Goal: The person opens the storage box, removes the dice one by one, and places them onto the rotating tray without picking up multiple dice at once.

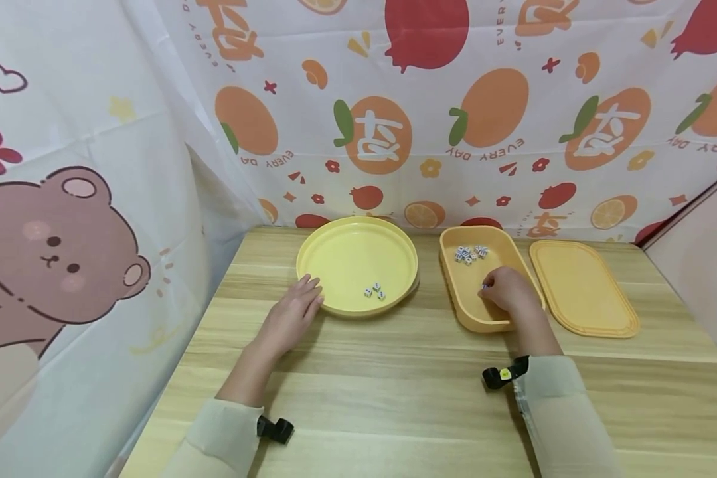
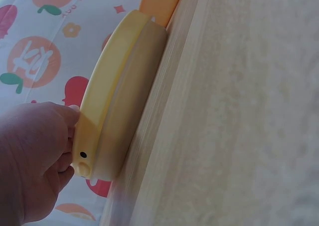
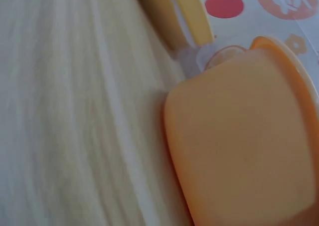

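From my end, the tray point(image 1: 358, 255) looks like smooth plastic with a soft gloss inside. I read the box point(image 1: 467, 289) as plastic too, its outer wall smooth and nearly matt, and the lid point(image 1: 584, 287) likewise, with a ridged edge. The dice point(image 1: 368, 292) look plastic. I see wood grain on a smooth, low-sheen table point(image 1: 394, 392), creased printed cloth point(image 1: 430, 143) and matt fabric sleeves point(image 1: 564, 405).

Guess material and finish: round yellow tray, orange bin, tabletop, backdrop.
Round yellow tray: likely plastic, slightly glossy; smooth, moulded-looking rim, soft sheen.
Orange bin: probably plastic, satin; smooth single-colour wall, rounded corners.
Tabletop: wood or wood-look laminate, low sheen; streaky grain, can't tell which.
Backdrop: probably thin printed fabric, mostly matte; visible creases.
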A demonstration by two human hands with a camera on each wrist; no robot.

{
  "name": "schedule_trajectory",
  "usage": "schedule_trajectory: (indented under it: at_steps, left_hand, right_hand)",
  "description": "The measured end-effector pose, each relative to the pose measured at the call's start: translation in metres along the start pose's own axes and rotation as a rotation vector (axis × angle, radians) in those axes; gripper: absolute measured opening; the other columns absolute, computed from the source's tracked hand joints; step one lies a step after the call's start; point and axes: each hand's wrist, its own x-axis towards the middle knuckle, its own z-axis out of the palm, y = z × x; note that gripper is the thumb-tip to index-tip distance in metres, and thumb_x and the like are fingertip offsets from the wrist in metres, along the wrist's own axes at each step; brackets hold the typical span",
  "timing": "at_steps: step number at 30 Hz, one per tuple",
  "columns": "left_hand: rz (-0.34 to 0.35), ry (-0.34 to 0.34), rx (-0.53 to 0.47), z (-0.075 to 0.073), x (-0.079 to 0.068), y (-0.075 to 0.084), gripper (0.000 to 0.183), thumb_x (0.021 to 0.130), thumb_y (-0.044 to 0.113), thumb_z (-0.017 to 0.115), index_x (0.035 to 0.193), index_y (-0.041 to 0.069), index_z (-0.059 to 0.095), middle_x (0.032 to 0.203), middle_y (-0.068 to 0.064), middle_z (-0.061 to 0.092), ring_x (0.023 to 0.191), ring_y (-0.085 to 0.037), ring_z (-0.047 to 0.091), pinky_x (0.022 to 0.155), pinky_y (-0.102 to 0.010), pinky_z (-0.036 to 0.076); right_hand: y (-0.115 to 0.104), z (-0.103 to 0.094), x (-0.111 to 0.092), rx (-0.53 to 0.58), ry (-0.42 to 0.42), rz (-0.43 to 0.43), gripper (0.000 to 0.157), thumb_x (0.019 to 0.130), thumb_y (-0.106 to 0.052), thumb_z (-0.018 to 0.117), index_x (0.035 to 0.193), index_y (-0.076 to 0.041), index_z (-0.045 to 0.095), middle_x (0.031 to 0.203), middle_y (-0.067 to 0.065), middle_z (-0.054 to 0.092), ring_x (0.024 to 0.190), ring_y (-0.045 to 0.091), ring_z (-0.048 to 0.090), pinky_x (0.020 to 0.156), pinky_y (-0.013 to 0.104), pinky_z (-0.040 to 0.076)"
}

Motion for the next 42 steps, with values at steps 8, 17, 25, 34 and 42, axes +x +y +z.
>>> schedule_trajectory:
  at_steps: [8, 17, 25, 34, 42]
  left_hand:
    - [0.014, 0.005, 0.006, 0.0, -0.001, 0.0, 0.038, 0.103, 0.022, 0.051, 0.129, -0.004, 0.062, 0.145, -0.016, 0.053, 0.144, -0.032, 0.037, 0.118, -0.051, 0.031]
    - [-0.006, -0.014, 0.0, -0.002, -0.003, 0.003, 0.039, 0.104, 0.023, 0.05, 0.13, -0.004, 0.061, 0.146, -0.016, 0.051, 0.145, -0.033, 0.035, 0.117, -0.052, 0.032]
    - [0.012, 0.009, 0.01, -0.003, 0.001, 0.002, 0.038, 0.103, 0.022, 0.051, 0.129, -0.005, 0.061, 0.144, -0.017, 0.053, 0.144, -0.034, 0.037, 0.116, -0.052, 0.034]
    - [0.006, 0.008, 0.001, -0.002, 0.001, 0.004, 0.038, 0.104, 0.023, 0.051, 0.129, -0.003, 0.062, 0.144, -0.016, 0.053, 0.143, -0.033, 0.037, 0.116, -0.052, 0.034]
    - [-0.002, 0.013, 0.014, -0.002, -0.003, 0.004, 0.037, 0.103, 0.022, 0.052, 0.127, -0.003, 0.064, 0.144, -0.016, 0.053, 0.143, -0.033, 0.038, 0.116, -0.052, 0.034]
  right_hand:
    - [-0.014, 0.002, -0.004, 0.092, 0.168, -0.224, 0.026, 0.091, -0.023, 0.071, 0.11, -0.005, 0.074, 0.099, 0.011, 0.07, 0.087, 0.024, 0.059, 0.078, 0.039, 0.054]
    - [-0.064, 0.01, -0.014, 0.326, 0.347, -0.348, 0.023, 0.086, -0.022, 0.077, 0.106, -0.009, 0.076, 0.099, 0.007, 0.074, 0.087, 0.021, 0.065, 0.073, 0.031, 0.056]
    - [-0.124, 0.04, -0.005, 0.459, 0.185, -0.4, 0.025, 0.09, -0.026, 0.073, 0.109, -0.009, 0.076, 0.103, 0.004, 0.075, 0.094, 0.019, 0.068, 0.082, 0.036, 0.059]
    - [-0.172, 0.086, 0.01, 0.226, 0.13, -0.547, 0.019, 0.089, -0.017, 0.073, 0.104, -0.007, 0.076, 0.093, 0.003, 0.075, 0.087, 0.014, 0.068, 0.08, 0.03, 0.058]
    - [-0.19, 0.095, 0.013, 0.031, 0.12, -0.577, 0.023, 0.09, -0.017, 0.07, 0.11, -0.006, 0.075, 0.103, 0.008, 0.074, 0.098, 0.02, 0.07, 0.117, 0.047, 0.034]
